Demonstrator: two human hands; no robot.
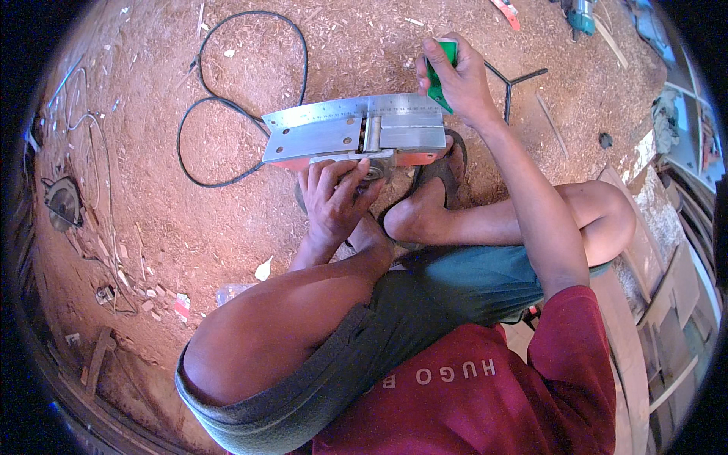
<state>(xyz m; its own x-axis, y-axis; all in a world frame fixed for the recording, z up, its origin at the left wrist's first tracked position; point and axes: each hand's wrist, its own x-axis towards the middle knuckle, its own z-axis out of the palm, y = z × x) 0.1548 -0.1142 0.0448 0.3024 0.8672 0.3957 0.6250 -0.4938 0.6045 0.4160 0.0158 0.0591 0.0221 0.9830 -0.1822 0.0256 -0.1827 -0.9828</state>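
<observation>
An electric hand planer [303,142] rests upside down in front of me, its flat metal sole facing up and the cutter drum [372,134] showing in the gap. My left hand [336,197] is closed on its near side, fingers curled at the round part beside the drum. In my right hand [460,80] is the green handle of a try square, gripped between thumb and fingers. The square's ruled steel blade [334,111] lies along the far edge of the sole, across the drum gap. The undersides of my left fingers are hidden.
A black cable [306,61] loops over the shavings-covered ground beyond the planer. A circular saw [62,203] is at the far left, and a teal power tool [582,18] at the top right. Wood offcuts [667,296] are piled at the right. My sandalled feet [453,171] are close to the planer.
</observation>
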